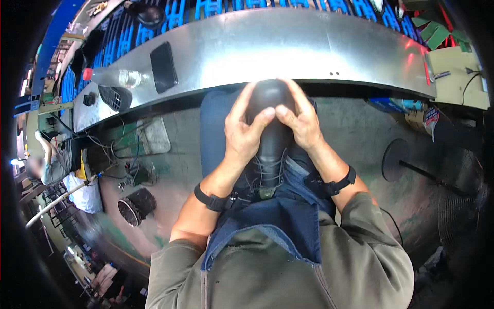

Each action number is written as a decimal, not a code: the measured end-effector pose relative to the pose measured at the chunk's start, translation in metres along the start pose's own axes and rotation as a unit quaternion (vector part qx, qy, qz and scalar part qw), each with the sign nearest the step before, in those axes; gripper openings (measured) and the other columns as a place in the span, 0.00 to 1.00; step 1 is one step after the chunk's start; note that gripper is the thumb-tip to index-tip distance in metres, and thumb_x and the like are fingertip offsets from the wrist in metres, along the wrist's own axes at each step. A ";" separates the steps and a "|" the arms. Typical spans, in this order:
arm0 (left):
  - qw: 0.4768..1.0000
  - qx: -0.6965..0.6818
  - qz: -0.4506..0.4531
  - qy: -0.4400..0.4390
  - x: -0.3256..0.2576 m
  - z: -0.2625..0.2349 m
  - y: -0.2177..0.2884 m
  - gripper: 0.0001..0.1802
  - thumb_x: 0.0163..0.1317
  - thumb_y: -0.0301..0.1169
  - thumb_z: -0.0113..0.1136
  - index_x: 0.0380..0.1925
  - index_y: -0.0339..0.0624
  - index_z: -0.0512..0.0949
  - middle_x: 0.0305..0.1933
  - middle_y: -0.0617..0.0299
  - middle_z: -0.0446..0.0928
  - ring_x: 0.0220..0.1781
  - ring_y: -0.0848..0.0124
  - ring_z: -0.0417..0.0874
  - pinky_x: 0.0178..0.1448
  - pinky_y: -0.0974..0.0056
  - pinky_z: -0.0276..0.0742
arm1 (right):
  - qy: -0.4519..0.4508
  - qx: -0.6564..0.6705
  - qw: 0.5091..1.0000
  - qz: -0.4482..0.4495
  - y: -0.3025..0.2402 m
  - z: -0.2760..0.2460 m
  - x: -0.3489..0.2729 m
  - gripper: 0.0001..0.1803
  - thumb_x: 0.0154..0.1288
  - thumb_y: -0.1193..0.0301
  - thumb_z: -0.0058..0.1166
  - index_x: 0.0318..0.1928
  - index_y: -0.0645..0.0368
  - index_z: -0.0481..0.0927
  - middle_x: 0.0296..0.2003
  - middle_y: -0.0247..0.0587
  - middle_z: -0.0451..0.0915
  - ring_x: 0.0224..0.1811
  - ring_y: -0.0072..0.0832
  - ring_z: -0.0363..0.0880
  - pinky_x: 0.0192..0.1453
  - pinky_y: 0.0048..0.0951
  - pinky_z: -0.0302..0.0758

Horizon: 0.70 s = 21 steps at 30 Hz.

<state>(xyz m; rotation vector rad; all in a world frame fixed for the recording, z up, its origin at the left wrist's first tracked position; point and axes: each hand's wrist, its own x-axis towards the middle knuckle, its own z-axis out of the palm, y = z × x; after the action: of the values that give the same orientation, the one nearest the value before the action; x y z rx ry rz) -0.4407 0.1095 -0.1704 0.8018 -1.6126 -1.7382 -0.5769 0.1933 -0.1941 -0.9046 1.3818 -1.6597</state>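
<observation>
A black lace-up shoe (272, 139) lies over my lap, its rounded toe towards the metal bench and its laced end towards my body. My left hand (243, 129) wraps the left side of the toe part, thumb pressed on top. On the opposite side my right hand (302, 123) grips in the same way, and the two thumbs nearly meet over the shoe. Cord criss-crosses the end nearest me. Under the shoe is a dark blue apron (288, 206). The shoe's underside is hidden.
Along the curved metal bench (231, 46) are a clear bottle (116, 77) with a red cap, a flat black slab (163, 67) and a black mesh piece (114, 98). Blue racks (208, 7) run behind. A black bucket (137, 206) stands left; another person (54, 162) is farther left. A round black disc (396, 159) is right.
</observation>
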 end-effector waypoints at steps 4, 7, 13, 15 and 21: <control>0.999 0.043 -0.015 0.015 0.005 -0.005 -0.010 0.35 0.67 0.28 0.66 0.70 0.26 0.64 0.69 0.45 0.70 0.70 0.62 0.72 0.75 0.61 0.65 | 0.016 -0.007 1.000 0.022 0.008 0.005 0.007 0.35 0.69 0.59 0.63 0.70 0.63 0.69 0.61 0.46 0.77 0.65 0.32 0.73 0.71 0.32 0.67; 0.999 0.020 -0.017 0.026 0.006 -0.006 -0.014 0.36 0.66 0.28 0.67 0.70 0.27 0.64 0.70 0.46 0.70 0.70 0.63 0.72 0.75 0.61 0.65 | 0.026 -0.022 0.999 0.015 0.013 0.009 0.009 0.34 0.70 0.60 0.62 0.70 0.63 0.68 0.61 0.47 0.77 0.65 0.31 0.74 0.70 0.32 0.67; 0.996 -0.005 -0.083 0.036 -0.015 -0.016 -0.020 0.39 0.67 0.32 0.66 0.72 0.33 0.57 0.67 0.50 0.70 0.69 0.64 0.71 0.75 0.60 0.63 | 0.058 -0.116 0.991 0.025 0.010 0.028 -0.014 0.37 0.74 0.62 0.53 0.76 0.65 0.56 0.67 0.59 0.70 0.71 0.41 0.68 0.74 0.37 0.63; 0.993 -0.026 -0.115 0.023 -0.042 -0.019 -0.005 0.41 0.64 0.38 0.69 0.70 0.33 0.59 0.68 0.48 0.68 0.72 0.61 0.67 0.75 0.56 0.63 | 0.031 -0.094 0.994 0.040 0.021 0.029 -0.046 0.41 0.75 0.61 0.51 0.78 0.66 0.48 0.73 0.63 0.61 0.77 0.46 0.59 0.79 0.39 0.56; 0.946 -0.232 -0.198 0.109 -0.053 -0.038 0.027 0.28 0.69 0.40 0.61 0.63 0.35 0.69 0.56 0.51 0.78 0.53 0.59 0.84 0.56 0.56 0.84 | -0.144 -0.154 0.974 0.084 -0.031 0.011 -0.071 0.39 0.75 0.57 0.50 0.78 0.60 0.54 0.73 0.59 0.61 0.77 0.49 0.59 0.79 0.40 0.56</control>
<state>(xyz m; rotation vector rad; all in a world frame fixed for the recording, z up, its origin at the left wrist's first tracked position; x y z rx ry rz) -0.3773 0.1266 -0.1446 1.0811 -0.8780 -2.1053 -0.5390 0.2552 -0.1643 -1.1200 1.4866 -1.1531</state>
